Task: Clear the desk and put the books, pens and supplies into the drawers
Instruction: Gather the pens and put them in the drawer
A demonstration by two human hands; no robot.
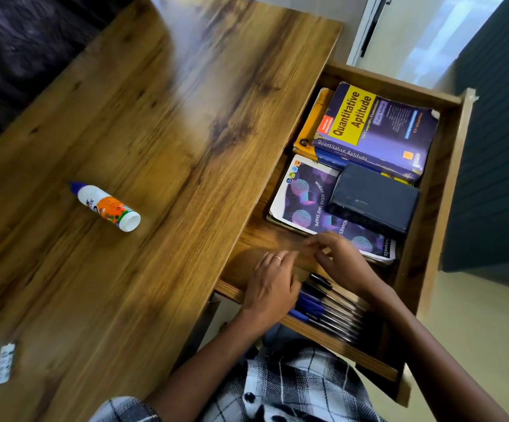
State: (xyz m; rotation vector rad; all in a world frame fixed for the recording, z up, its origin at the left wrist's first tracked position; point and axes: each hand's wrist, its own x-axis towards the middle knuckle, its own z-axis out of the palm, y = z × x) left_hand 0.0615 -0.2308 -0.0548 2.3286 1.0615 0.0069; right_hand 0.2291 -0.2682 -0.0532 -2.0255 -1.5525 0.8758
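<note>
The person wears a shirt (289, 388) with a check pattern of white and dark blue-black squares, crossed by thin dark lines. One small dark round button (249, 397) shows on the front of it. A bit of checked sleeve (125, 411) sits at the bottom edge, far back from the fingers. Both arms are bare from there down to the wrists. The left hand (270, 287) has a thin, pale ring (278, 258) on one finger. The right hand (343, 258) has nothing on it.

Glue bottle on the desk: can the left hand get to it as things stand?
Probably yes. The left hand is open over the drawer, and bare desk lies between it and the glue bottle.
</note>
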